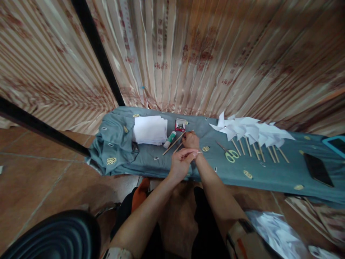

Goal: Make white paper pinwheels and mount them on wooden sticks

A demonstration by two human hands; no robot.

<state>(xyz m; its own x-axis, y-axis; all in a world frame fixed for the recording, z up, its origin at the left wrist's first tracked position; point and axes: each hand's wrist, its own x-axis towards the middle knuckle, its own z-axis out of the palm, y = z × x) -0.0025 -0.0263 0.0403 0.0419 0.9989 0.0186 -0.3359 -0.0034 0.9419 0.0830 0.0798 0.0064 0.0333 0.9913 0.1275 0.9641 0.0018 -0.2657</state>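
Observation:
My right hand (190, 140) is low over the cloth with its fingers curled, near the upper ends of two wooden sticks (172, 144). What it holds, if anything, I cannot make out. My left hand (181, 162) reaches across to my right wrist, its thumb and fingers closed at the thin bracelet (199, 152) there. Left of the sticks lies a glue stick (170, 139) with a green and white body. Behind my right hand sits a small open red box (180, 125) with tiny items inside. Green-handled scissors (231, 155) rest to the right.
A stack of white paper (150, 130) lies on the left of the cloth-covered bench (161, 167). Several white paper pinwheels (250, 130) on sticks overlap at right. Beyond are a dark phone (318, 169) and a blue-edged device (335, 144). A black stool (56, 233) stands at lower left.

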